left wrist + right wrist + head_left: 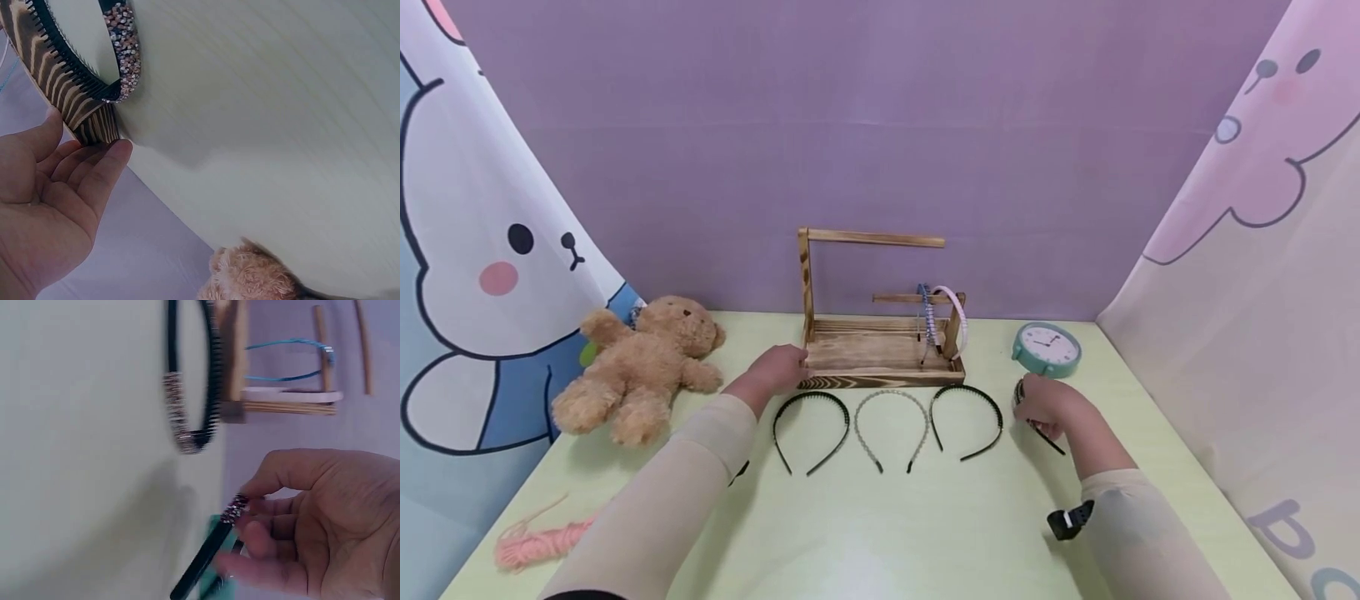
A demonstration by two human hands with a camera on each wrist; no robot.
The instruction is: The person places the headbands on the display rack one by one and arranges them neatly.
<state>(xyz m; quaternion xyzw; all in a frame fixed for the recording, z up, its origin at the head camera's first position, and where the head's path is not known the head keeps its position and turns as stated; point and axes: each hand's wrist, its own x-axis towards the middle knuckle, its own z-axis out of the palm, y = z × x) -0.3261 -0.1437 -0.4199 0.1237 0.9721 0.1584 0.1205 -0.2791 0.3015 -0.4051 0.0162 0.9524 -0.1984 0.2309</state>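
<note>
— What is carrying everything here?
— A pale green table point(865, 542) is carrying it all; a wooden rack point(865, 352) is standing near its twelve o'clock edge
— And around that?
— A brown teddy bear point(643, 367) is lying at ten o'clock, pink yarn point(542, 546) is lying at eight, and a teal clock point(1047, 350) is resting at two
— What is lying nearer the middle?
— On the rack's near side, a black headband point(811, 394) is lying toward its seven o'clock, a pale headband point(891, 392) at six, a second black headband point(964, 387) toward five
</note>
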